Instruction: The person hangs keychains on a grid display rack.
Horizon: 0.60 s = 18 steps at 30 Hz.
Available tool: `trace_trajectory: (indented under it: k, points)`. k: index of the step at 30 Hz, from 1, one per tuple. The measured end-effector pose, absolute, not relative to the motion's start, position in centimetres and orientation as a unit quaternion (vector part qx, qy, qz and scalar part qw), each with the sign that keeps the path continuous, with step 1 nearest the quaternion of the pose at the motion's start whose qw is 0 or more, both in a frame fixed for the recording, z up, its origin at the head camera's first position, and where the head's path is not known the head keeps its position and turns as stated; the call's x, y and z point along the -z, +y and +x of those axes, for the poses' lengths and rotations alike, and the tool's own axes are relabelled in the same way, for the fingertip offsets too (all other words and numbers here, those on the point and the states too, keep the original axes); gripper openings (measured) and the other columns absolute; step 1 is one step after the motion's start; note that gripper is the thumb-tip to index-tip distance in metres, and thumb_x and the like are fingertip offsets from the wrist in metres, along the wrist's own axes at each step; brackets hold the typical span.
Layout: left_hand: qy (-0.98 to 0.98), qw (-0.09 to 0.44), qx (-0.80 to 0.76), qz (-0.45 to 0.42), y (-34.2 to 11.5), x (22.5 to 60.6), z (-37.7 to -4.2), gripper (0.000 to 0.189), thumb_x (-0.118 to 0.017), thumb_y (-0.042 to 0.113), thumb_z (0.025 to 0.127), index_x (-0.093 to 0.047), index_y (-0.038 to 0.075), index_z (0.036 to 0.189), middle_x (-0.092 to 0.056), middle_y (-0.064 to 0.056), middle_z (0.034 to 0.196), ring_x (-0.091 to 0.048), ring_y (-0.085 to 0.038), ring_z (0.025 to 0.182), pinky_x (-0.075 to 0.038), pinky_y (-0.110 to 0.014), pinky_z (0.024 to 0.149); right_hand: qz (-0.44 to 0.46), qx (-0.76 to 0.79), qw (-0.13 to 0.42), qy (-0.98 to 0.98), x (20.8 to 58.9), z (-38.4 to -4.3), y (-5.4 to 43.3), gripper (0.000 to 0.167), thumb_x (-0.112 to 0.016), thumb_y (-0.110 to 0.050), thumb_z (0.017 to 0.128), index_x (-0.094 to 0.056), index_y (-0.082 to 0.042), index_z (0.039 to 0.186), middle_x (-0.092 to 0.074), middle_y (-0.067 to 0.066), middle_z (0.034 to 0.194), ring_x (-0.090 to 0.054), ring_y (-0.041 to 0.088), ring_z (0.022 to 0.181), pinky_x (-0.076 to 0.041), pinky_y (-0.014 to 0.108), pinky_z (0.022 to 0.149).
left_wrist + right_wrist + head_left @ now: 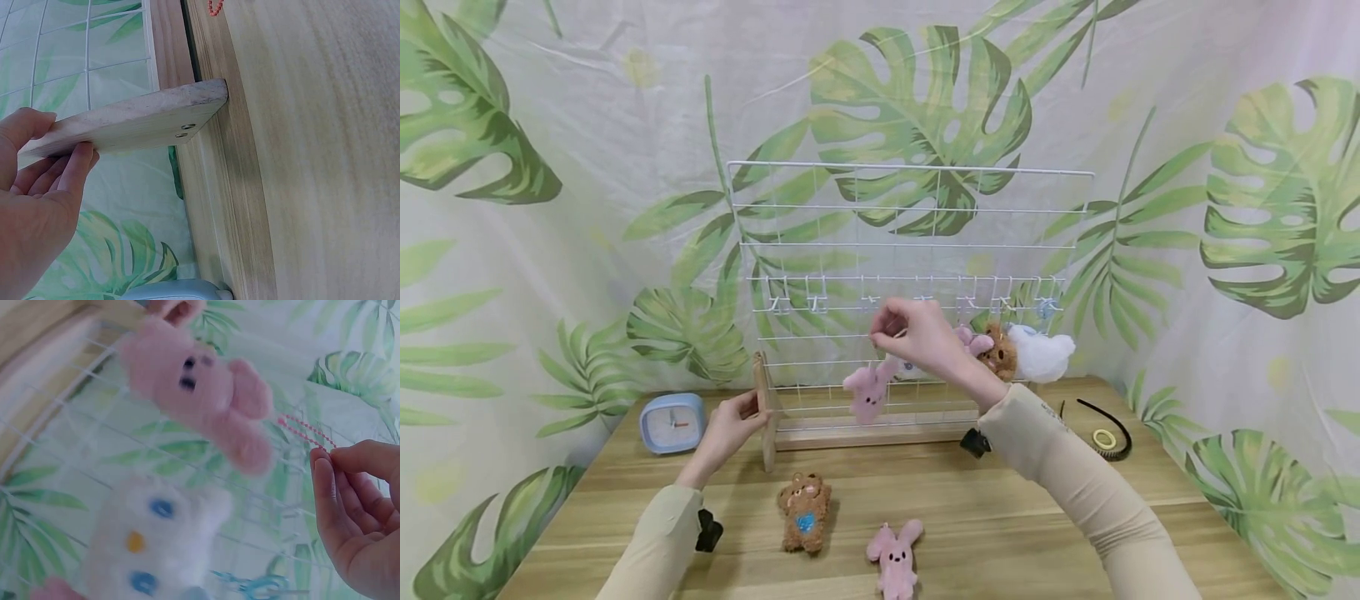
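My right hand (921,337) pinches the thin red bead chain (306,429) of a pink bunny plush (869,393) between thumb and fingertip. The bunny dangles in front of the white wire grid rack (910,168), below its row of hooks (816,305). With thumb and fingers on opposite sides, my left hand (727,429) grips the rack's wooden side foot (144,115). On the rack's right part hang a white plush (1042,354), a brown bear plush (997,354) and another pink plush (973,340). A white plush with blue eyes (156,531) hangs beside the dangling bunny.
A blue clock (672,423) stands left of the rack. On the table's front lie a brown bear plush (806,512) and a pink bunny plush (897,560). A black headband (1126,442) and a yellow ring (1104,439) lie at the right.
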State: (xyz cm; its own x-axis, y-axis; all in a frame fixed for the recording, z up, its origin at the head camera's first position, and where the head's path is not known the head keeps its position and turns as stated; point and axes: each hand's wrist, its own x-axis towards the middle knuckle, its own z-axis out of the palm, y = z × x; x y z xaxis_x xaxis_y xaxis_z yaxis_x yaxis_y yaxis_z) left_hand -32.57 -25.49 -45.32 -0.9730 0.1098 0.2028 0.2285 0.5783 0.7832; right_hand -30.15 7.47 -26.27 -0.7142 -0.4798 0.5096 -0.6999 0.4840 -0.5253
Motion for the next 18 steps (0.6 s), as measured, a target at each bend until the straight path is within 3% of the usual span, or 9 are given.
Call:
trace_trajectory:
  k: [9,18]
  points:
    - [-0.887,0.059,0.449,-0.092,-25.5,45.5,-32.6,0.055,-0.057,0.016,0.101,-0.041,-0.011,0.145,-0.054,-0.033,0.139,-0.055,-0.045,0.128,-0.054,-0.050,0.100,0.321,-0.366,0.184,-0.854,23.3,-32.0,7.3,0.005,-0.066,-0.005,0.089,-0.070,-0.005,0.087,-0.075,0.010,0.088,-0.073,0.019,0.080,-0.060,0.028,0.074]
    - [-0.887,0.063,0.449,-0.091,-25.6,45.4,-32.6,0.054,-0.056,0.015,0.101,-0.041,-0.009,0.146,-0.054,-0.032,0.140,-0.055,-0.044,0.128,-0.054,-0.051,0.100,0.303,-0.340,0.185,-0.871,23.1,-33.3,7.2,0.006,-0.066,-0.006,0.090,-0.068,-0.010,0.086,-0.075,0.008,0.090,-0.073,0.018,0.082,-0.061,0.029,0.077]
